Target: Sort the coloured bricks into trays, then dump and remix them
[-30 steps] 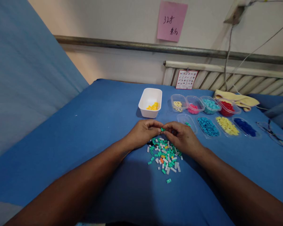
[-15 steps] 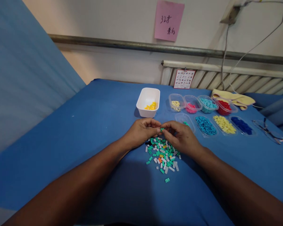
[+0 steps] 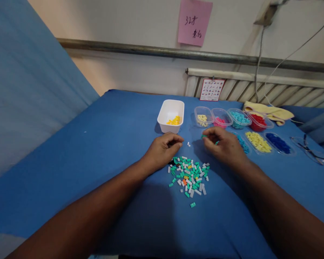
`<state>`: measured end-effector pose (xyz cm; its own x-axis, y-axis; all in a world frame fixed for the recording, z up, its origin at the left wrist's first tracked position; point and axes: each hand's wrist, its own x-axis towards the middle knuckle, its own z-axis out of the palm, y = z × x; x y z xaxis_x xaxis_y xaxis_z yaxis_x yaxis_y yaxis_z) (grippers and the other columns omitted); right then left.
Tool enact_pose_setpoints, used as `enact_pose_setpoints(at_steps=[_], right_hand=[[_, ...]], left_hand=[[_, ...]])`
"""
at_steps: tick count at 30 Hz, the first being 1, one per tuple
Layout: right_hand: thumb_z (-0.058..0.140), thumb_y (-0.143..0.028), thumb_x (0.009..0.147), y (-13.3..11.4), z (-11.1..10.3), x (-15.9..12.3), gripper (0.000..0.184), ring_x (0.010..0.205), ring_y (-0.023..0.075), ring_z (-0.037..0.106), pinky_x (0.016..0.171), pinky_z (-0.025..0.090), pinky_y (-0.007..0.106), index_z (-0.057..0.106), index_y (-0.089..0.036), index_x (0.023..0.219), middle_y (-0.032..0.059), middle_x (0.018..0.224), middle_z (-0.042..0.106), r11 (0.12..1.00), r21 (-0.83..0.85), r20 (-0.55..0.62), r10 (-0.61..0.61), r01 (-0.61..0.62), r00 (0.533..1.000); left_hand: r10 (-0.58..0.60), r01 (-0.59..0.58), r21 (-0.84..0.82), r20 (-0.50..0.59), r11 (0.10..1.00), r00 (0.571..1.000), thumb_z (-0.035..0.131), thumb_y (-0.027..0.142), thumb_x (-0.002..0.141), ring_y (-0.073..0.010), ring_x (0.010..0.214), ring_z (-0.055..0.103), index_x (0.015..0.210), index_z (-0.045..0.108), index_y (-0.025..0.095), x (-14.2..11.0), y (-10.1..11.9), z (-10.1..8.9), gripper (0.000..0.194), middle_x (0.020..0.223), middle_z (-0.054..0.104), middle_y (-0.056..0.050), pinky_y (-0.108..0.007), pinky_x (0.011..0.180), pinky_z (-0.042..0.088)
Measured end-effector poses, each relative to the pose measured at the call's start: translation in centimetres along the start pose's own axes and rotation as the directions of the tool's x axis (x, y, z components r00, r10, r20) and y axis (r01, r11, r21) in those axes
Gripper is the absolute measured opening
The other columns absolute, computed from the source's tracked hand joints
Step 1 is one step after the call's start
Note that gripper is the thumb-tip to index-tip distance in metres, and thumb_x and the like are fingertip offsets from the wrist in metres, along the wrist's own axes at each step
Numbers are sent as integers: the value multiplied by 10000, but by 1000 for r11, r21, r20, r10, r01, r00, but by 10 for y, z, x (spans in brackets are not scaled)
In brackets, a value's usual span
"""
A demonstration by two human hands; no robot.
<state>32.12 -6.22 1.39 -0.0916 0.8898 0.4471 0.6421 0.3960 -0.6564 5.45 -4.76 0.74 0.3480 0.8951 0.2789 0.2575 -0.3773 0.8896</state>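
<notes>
My right hand [image 3: 223, 146] pinches a small green toy brick [image 3: 203, 136] at its fingertips, over a clear tub that it largely covers. My left hand [image 3: 164, 148] rests at the far left edge of a loose brick pile [image 3: 190, 174], thumb and fingers curled together; whatever may be between them is too small to make out. Green, white and grey bricks make up most of the pile, with a few yellow, orange and black ones. Between the hands, a small white brick [image 3: 188, 144] lies on the blue cloth. One green brick [image 3: 192, 204] sits apart, nearer me.
Behind my left hand stands a white bin [image 3: 170, 117] with yellow bricks. Clear tubs of pale yellow, pink, turquoise, red [image 3: 257, 122], cream [image 3: 257, 142] and dark blue bricks [image 3: 278, 143] stand at the right. Glasses [image 3: 307, 147] and a yellow cloth [image 3: 270, 112] lie beyond.
My hands, together over the pile before, are now apart. The right hand has moved right with the green brick, while the left has barely moved. A white brick now shows between them.
</notes>
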Motion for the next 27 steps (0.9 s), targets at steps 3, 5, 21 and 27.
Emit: enact_pose_setpoints(at_steps=[3, 5, 21, 27], right_hand=[[686, -394, 903, 29, -24, 9, 247, 640, 196, 626, 649, 482, 339, 778, -216, 1048, 19, 751, 704, 980, -171, -93, 89, -104, 992], [674, -411, 900, 43, -34, 12, 254, 641, 209, 637, 645, 473, 345, 778, -220, 1031, 27, 748, 712, 961, -235, -90, 126, -144, 988], [638, -347, 1014, 75, -34, 7, 295, 1018, 321, 785, 925, 598, 482, 845, -229, 1187, 133, 1178, 848, 926, -358, 214, -42, 119, 976], [647, -339, 1025, 48, -32, 9, 274, 1047, 325, 782, 946, 602, 486, 856, -220, 1156, 136, 1149, 847, 945, -274, 171, -136, 179, 976]], left_hand=[[121, -120, 191, 8, 974, 993, 671, 206, 983, -185, 975, 742, 1028, 807, 195, 0, -3, -9, 144, 1010, 788, -41, -350, 937, 567], [147, -152, 242, 39, 958, 988, 655, 187, 995, -185, 963, 743, 1035, 804, 196, -1, -5, -11, 154, 1007, 784, -41, -348, 915, 566], [277, -418, 211, 485, 884, 829, 656, 188, 1002, -224, 1089, 730, 1130, 814, 232, -5, 2, -24, 208, 1137, 797, -66, -411, 1043, 513], [254, -408, 317, 429, 856, 867, 618, 217, 1045, -236, 1056, 719, 1103, 804, 210, -3, 1, -23, 194, 1082, 785, -81, -417, 1017, 515]])
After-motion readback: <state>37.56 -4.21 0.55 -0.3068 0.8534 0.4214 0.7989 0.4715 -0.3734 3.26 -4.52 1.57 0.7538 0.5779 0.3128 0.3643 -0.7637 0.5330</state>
